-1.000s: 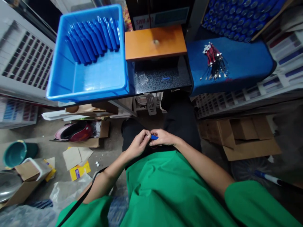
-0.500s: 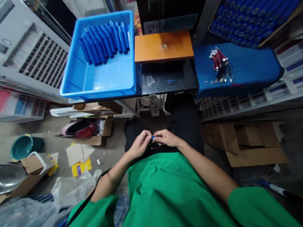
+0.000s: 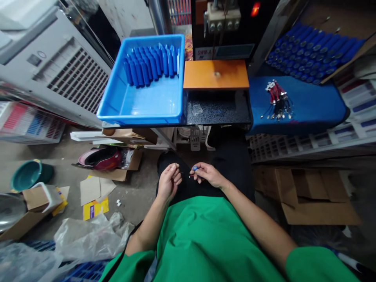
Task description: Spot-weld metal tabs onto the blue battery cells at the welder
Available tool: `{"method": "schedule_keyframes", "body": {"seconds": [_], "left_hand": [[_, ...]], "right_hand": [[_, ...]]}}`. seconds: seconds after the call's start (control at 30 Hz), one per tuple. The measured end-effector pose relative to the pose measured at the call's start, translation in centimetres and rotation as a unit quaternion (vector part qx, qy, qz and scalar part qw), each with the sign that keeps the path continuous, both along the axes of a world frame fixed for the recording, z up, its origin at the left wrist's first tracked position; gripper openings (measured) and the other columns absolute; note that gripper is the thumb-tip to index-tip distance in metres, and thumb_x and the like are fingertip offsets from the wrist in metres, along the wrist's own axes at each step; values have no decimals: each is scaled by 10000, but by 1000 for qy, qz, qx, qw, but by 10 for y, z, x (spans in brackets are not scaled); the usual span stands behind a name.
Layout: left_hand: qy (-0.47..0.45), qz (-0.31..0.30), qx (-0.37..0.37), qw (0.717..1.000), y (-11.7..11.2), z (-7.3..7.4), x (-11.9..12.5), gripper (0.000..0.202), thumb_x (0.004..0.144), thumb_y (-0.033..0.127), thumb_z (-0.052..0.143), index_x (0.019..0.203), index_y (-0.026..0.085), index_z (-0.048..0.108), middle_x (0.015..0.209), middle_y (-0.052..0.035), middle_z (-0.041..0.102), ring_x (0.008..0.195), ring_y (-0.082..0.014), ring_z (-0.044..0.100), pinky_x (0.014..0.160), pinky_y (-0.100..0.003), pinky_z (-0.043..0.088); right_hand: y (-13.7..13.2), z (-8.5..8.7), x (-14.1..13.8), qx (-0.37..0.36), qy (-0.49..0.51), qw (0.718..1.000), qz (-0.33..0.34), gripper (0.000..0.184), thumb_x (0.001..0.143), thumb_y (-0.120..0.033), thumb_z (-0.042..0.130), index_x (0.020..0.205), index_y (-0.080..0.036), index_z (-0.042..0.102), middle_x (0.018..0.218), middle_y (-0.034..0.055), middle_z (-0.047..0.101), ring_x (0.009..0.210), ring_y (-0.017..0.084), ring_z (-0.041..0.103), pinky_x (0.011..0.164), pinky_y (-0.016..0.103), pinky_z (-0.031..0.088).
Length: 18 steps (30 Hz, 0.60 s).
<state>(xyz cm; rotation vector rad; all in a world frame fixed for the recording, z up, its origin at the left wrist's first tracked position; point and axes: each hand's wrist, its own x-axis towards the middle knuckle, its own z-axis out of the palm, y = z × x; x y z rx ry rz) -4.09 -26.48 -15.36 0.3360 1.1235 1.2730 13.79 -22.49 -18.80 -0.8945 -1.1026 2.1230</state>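
Note:
Over my lap, my right hand (image 3: pixel 208 174) is closed around a blue-wrapped battery cell (image 3: pixel 195 168), with one round end showing between thumb and fingers. A short red wire (image 3: pixel 191 176) with a pale tip sticks out beneath that hand. Apart from it on the left, my left hand (image 3: pixel 169 179) is closed, thumb against forefinger; a thin dark strand seems to stick out beside it, too small to name. In front stands a blue plastic bin (image 3: pixel 141 117) with rows of upright blue cells (image 3: pixel 142 72).
An orange box-shaped block (image 3: pixel 216 74) sits at the table edge before a black machine (image 3: pixel 232 51). Right of it, red and black wire leads (image 3: pixel 277 100) lie on a blue cloth (image 3: pixel 317 105), near stacked blue cells (image 3: pixel 308 51). An open cardboard box (image 3: pixel 320 211) stands low right.
My hands have moved apart: the left has drawn away to the left, while the right keeps the blue battery cell. The view has shifted, so the table sits lower and further right.

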Motion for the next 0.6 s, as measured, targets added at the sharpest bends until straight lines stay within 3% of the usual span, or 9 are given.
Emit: {"method": "schedule_keyframes", "body": {"seconds": [0.1,0.2,0.3,0.37,0.5,0.6], "left_hand": [[87,20,-35,995,-3,-15,-5,360,703,402,758,890,134,607,566,94,347,386,-8,251,347,-143,188],[220,14,-40,975,-5,-31,-4,478,691,410,753,1068,154,607,745,24,548,446,-29,384,389,-168,324],[377,7,5,926,-7,-41,2,501,722,381,719,1168,188,597,1071,-71,623,693,-105,570,626,-255,504],[436,-20,41,899,-7,-44,9,385,777,371,664,1110,181,643,1103,-89,645,869,-166,614,801,-317,510],[428,-83,66,898,-6,-47,23,268,816,375,617,959,166,703,972,-85,711,944,-217,646,898,-370,492],[377,-95,48,920,-5,-49,27,282,787,394,651,924,155,713,866,-69,724,789,-190,669,782,-340,541]], "right_hand": [[3,-9,-3,-63,-9,995,-74,346,798,-458,682,918,-170,532,806,44,700,606,137,661,496,219,514],[7,-17,-2,-113,-43,984,-133,326,795,-427,686,891,-184,491,732,31,703,581,168,686,463,235,534],[10,-21,-1,-135,-61,977,-151,324,792,-403,686,949,-189,500,656,10,691,529,172,680,432,230,528],[11,-21,0,-141,-59,978,-139,334,787,-405,685,974,-181,522,624,7,681,494,166,666,403,213,505],[10,-19,0,-137,-51,983,-115,361,753,-434,706,944,-164,561,617,3,667,440,142,630,359,187,456],[11,-19,0,-131,-46,983,-122,409,721,-472,724,943,-167,564,620,-8,659,427,131,612,352,185,445]]}}
